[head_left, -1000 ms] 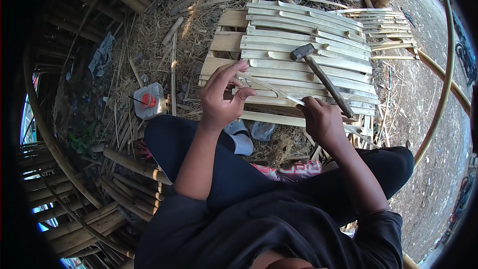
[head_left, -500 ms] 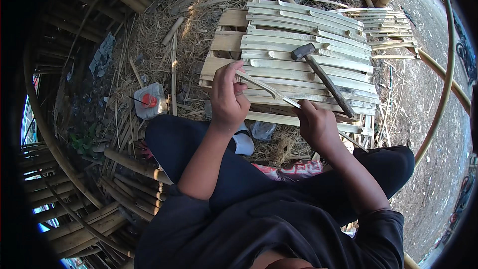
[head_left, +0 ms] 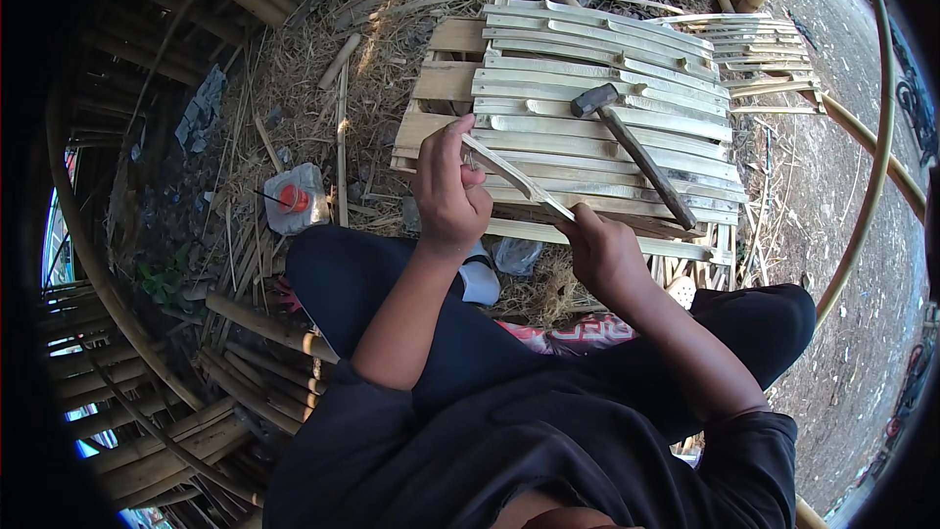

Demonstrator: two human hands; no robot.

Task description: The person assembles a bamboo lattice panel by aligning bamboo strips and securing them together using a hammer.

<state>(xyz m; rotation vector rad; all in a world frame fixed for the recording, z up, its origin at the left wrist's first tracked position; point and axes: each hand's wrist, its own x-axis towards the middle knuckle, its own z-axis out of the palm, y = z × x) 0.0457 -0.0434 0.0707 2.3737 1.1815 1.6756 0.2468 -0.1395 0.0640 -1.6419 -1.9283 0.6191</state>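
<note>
A pale split bamboo strip (head_left: 507, 172) slants between my two hands, over the near left part of a slatted bamboo panel (head_left: 597, 149). My left hand (head_left: 448, 186) is closed on the strip's upper left end, thumb and fingers pinching it. The lower right end is gripped in my right hand (head_left: 607, 253), knuckles up. Whether that fist also holds a tool I cannot make out. Beyond my right hand, a hammer (head_left: 638, 152) with a dark metal head and wooden handle lies on the slats, handle toward me.
A smaller slatted panel (head_left: 769, 49) lies at the far right. On the left, a clear plastic container with a red cup (head_left: 294, 198) stands among straw. Bamboo poles (head_left: 264, 323) are stacked left of my knee. A long bent bamboo strip (head_left: 876, 157) arcs along the right.
My right hand has shifted slightly left and down along the bamboo strip, toward my left hand. The strip now slants more steeply. My left hand and the hammer have barely moved.
</note>
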